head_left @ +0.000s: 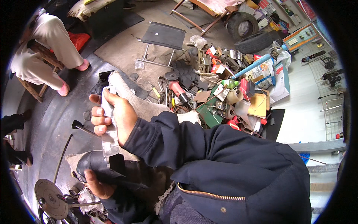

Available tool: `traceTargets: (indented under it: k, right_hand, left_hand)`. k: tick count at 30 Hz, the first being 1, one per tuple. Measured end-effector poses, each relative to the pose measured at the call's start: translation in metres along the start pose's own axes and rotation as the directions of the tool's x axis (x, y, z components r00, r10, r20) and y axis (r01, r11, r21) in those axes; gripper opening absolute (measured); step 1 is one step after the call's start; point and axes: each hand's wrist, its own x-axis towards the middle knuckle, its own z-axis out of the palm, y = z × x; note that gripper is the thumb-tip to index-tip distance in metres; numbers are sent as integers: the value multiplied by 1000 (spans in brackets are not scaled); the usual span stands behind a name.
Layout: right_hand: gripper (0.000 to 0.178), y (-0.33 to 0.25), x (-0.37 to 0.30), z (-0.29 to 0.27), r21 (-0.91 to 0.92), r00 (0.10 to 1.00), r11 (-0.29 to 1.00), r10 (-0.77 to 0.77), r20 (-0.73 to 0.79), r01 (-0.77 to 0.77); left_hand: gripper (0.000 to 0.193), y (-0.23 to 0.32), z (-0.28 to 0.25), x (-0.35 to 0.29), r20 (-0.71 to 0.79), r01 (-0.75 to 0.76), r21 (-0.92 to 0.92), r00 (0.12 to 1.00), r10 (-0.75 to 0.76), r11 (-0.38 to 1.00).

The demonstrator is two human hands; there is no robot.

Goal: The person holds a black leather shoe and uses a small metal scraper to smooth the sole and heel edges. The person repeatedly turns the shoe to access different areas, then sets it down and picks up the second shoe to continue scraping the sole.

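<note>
My right hand (115,115) is closed around a flat, shiny metal blade (110,140) like a shoemaker's knife, thumb near its upper end. The blade's lower end reaches down to a black leather shoe (85,163) with a dark rectangular piece (116,164) at its edge. Whether blade and piece touch, I cannot tell. My left hand (97,185) grips the shoe from below, its thumb lying against the side and its other fingers mostly hidden. Beige cloth (143,106) lies behind the right wrist, with another black shoe (102,80) at its far end.
A heap of boxes, tools and scraps, with a red-handled grinder (176,87), spreads ahead on the right. Beyond it stand a black folding stool (164,36) and tyres (242,25). A seated person (56,41) is at far left. A round metal wheel (50,198) stands near left.
</note>
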Motion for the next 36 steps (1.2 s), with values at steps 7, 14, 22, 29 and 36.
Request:
traceTargets:
  k: [7, 14, 22, 29, 36]
  right_hand:
    - [33, 4, 5, 7, 66, 1000, 998, 21, 16, -22]
    - [33, -3, 10, 25, 39, 989, 999, -13, 149, 7]
    - [30, -2, 12, 3, 59, 1000, 998, 18, -2, -17]
    - [29, -3, 13, 3, -6, 999, 999, -33, 6, 33]
    - [30, -1, 16, 3, -52, 997, 996, -74, 9, 75]
  left_hand:
    - [51, 8, -1, 12, 33, -45, 0, 998, 45, 999]
    - [58, 15, 1, 33, -27, -116, 89, 993, 119, 989]
    - [54, -17, -15, 27, -98, -137, 55, 985, 142, 989]
    - [47, -17, -9, 34, -31, -182, 146, 982, 188, 972]
    - [49, -22, -5, 35, -150, -97, 119, 982, 115, 988]
